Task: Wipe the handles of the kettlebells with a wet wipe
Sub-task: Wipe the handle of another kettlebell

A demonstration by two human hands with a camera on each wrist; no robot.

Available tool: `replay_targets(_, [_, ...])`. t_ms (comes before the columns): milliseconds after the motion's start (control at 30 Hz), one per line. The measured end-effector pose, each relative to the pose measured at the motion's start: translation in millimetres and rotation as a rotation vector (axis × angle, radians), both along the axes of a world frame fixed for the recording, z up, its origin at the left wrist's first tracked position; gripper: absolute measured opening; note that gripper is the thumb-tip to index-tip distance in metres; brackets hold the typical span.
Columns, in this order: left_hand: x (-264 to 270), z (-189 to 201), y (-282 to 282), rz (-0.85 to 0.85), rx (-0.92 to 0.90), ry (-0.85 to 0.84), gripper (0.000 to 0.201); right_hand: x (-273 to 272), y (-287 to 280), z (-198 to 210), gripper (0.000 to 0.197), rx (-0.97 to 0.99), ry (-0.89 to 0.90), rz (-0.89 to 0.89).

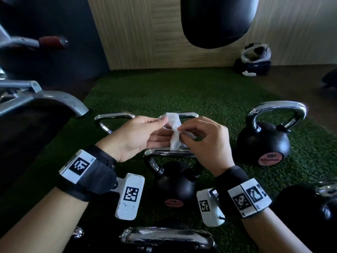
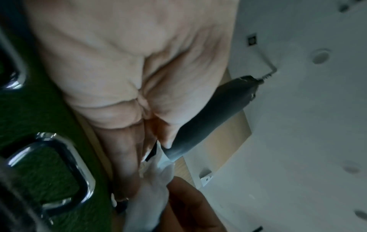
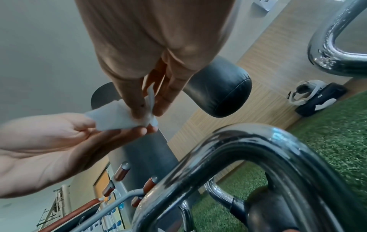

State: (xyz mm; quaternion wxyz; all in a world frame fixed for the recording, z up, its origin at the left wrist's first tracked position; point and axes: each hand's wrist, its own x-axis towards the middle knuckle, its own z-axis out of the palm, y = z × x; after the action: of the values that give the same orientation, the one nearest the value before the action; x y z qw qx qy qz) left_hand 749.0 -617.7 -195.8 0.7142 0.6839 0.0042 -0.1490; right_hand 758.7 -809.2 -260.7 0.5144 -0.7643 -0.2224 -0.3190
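Both hands hold a crumpled white wet wipe (image 1: 174, 131) in the air above the kettlebells. My left hand (image 1: 145, 134) pinches its upper end between thumb and fingers, with the other fingers stretched flat under it. My right hand (image 1: 191, 132) pinches the middle of the wet wipe (image 3: 113, 117) with thumb and fingertips. Directly below stands a black kettlebell (image 1: 174, 183) with a chrome handle (image 1: 171, 153). Another kettlebell (image 1: 264, 139) stands to the right, its chrome handle (image 1: 277, 108) upright. Two more chrome handles (image 1: 113, 118) show behind the hands, and a fifth handle (image 1: 167, 238) lies nearest me.
Green turf (image 1: 182, 88) covers the floor. A metal gym machine frame (image 1: 45, 103) juts in at the left. A black punching bag (image 1: 217, 21) hangs above the far turf. A white headset on a black case (image 1: 253, 61) sits by the wood wall at the far right.
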Motion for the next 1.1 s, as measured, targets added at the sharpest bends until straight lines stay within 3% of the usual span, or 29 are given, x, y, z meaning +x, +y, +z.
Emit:
replay_targets(100, [-1.1, -6.9, 0.0, -0.011, -0.086, -0.031, 0.023, -1.3, 0.5, 0.0, 0.019, 0.04, 0.081, 0.077])
replay_targets(267, [-2.8, -20.6, -1.2, -0.131, 0.055, -0.251, 0.036, -5.8, -3.2, 4.0, 0.014, 0.089, 0.189, 0.119])
replay_targets(333, [-0.9, -26.3, 1.8, -0.075, 0.206, -0.353, 0.034, -5.5, -8.2, 1.1, 0.018, 0.056, 0.208, 0.131])
replay_targets(433, [0.9, -30.8, 11.2, 0.027, 0.545, -0.567, 0.015, 4.0, -33.5, -22.5, 0.029, -0.022, 0.296, 0.059])
replay_targets(567, [-1.1, -44.5, 16.3, 0.095, 0.794, -0.865, 0.016, 16.4, -77.5, -87.0, 0.057, 0.006, 0.636, 0.014])
replay_targets(667, [-6.5, -61.8, 13.0, 0.01, 0.937, -0.962, 0.017, 12.0, -73.1, -125.3, 0.052, 0.019, 0.845, 0.169])
replay_targets(733, [-9.3, -70.7, 9.6, 0.004, 0.957, -1.022, 0.017, 5.3, -54.9, -139.3, 0.048, 0.028, 0.858, 0.242])
replay_targets(900, [-11.7, -84.3, 8.4, 0.075, 0.913, -1.087, 0.015, -3.1, -29.9, -155.9, 0.036, 0.068, 0.756, 0.111])
replay_targets(1100, [-17.5, -103.7, 41.3, 0.309, 0.716, -0.973, 0.016, -4.5, -28.0, -158.3, 0.037, 0.101, 0.762, 0.097])
